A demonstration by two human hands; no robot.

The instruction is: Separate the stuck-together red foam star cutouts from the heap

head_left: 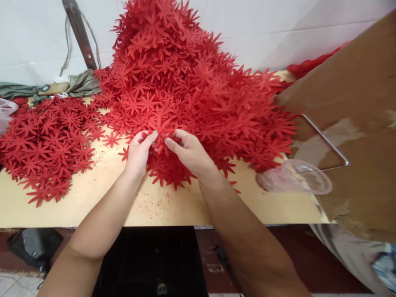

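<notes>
Item: left hand (138,152) and right hand (185,150), both pinching shut on one red flower cutout (161,128) at the big heap's (185,82) foot on the worktop (173,206). Risk: thin petals tearing, heap sliding forward.

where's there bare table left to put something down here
Bare table runs along the near edge, below both hands, between the flat spread of red flowers on the left and the clear cup on the right. Behind the hands the big flower pile covers everything to the wall.
</notes>
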